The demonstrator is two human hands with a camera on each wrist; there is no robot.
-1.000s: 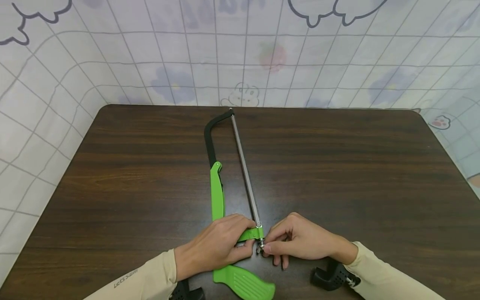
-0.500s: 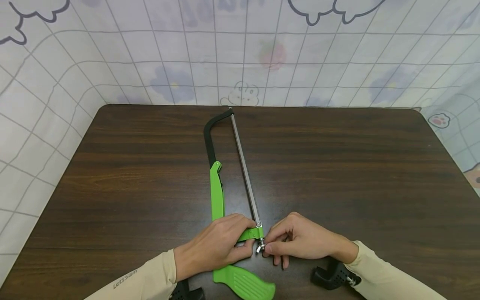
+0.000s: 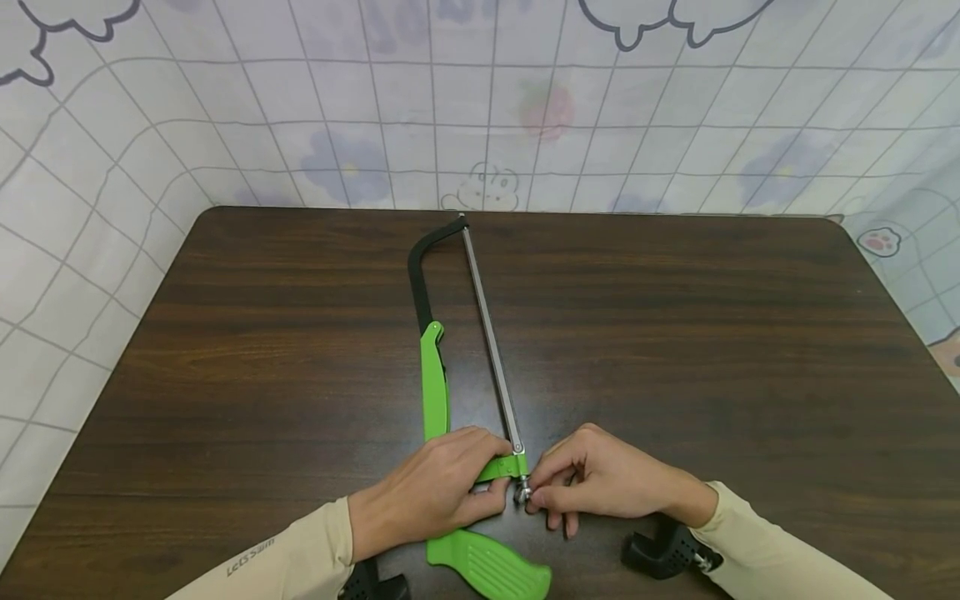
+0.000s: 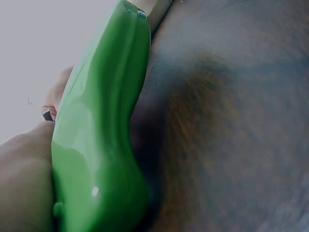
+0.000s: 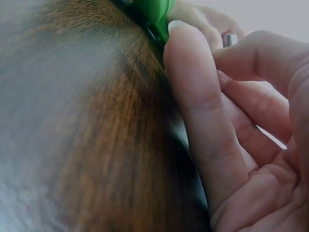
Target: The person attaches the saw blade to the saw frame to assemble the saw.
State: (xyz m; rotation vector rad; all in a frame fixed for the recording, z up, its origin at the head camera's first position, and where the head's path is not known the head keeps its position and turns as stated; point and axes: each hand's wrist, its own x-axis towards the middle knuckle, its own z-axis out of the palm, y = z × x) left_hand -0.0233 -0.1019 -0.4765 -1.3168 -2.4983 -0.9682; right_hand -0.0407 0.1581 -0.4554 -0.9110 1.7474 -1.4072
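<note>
A hacksaw (image 3: 434, 383) with a green handle (image 3: 491, 562) and black front bow lies on the table, its grey blade (image 3: 491, 342) on the right side. My left hand (image 3: 438, 483) curls over the green frame and grips its lower arm beside the blade's near end. At that end sits a small shiny wing nut (image 3: 522, 493), pinched by the thumb and forefinger of my right hand (image 3: 600, 475). In the left wrist view the green handle (image 4: 104, 130) fills the middle. The right wrist view shows my right fingers (image 5: 198, 87) close together, the wing nut hidden behind them.
The dark wood-grain table (image 3: 712, 333) spreads around the saw, with rounded far corners. Behind it hangs a white gridded cloth (image 3: 480, 100) with cartoon prints. A black wrist device (image 3: 660, 550) sits under my right wrist, another (image 3: 375, 581) under my left.
The wing nut has turned between my right fingertips; its wing points differently than half a second ago. Both hands and the hacksaw stay in place.
</note>
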